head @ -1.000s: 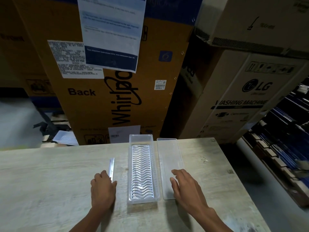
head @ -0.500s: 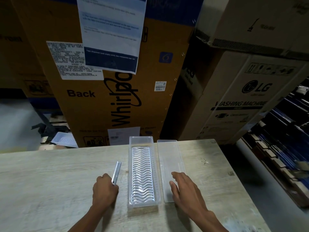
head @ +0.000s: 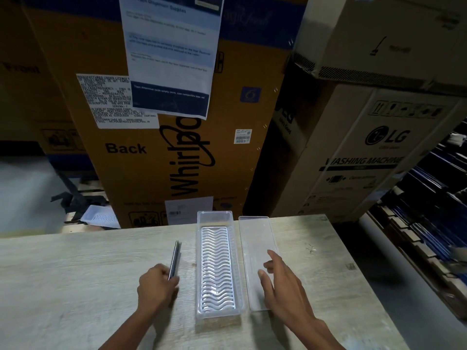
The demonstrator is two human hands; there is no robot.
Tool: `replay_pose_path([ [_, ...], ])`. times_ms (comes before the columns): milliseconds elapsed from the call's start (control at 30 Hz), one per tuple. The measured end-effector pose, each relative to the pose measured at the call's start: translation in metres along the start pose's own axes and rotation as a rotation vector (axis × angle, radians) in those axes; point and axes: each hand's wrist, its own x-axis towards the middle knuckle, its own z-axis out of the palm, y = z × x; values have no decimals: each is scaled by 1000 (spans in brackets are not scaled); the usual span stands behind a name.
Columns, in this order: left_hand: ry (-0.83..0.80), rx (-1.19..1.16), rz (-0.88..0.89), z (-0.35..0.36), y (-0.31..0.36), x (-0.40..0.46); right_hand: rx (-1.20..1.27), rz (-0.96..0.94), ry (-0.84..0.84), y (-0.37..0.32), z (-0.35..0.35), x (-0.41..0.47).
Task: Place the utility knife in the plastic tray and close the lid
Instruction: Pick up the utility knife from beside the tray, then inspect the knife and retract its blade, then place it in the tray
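Left of plastic tray point(head: 218, 266) | left hand point(head: 156, 286) grip pinching utility knife point(head: 174, 258) (near end) | right hand point(head: 283, 284) spread

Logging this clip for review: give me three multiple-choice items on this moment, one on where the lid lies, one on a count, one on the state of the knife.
1. Where is the lid relative to the plastic tray?
A. On top of it
B. Flat on the table, on its right
C. On its left

2. How many hands touch the utility knife?
A. None
B. One
C. Two

3. The knife is:
A. Gripped at one end beside the tray
B. Lying inside the tray
C. Under the lid

Answers: 1 B, the lid lies beside the tray's right wall. 2 B, only the left hand grips it. 3 A, the tray holds only its wavy insert.
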Motion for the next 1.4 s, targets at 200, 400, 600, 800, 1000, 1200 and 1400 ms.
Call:
replay_pose_path([
  [200, -123, -288, 217, -25, 91, -30, 335, -38, 108, -47, -16, 14],
  [400, -196, -361, 349, -23, 144, -69, 799, -59, -102, -94, -40, 25],
  [600, -201, -383, 407, -44, 153, -80, 953, -27, -192, -104, -62, 23],
  [800, -195, -343, 438, -67, 162, -85, 1007, -20, -263, -124, -82, 17],
  [1000, -203, -367, 483, -85, 174, -96, 1006, -52, -259, -139, -104, 12],
  [1200, -248, -447, 556, -103, 195, -112, 977, -151, -96, -150, -136, 5],
  [1400, -291, -541, 626, -124, 225, -132, 892, -341, -13, -160, -176, -4],
])
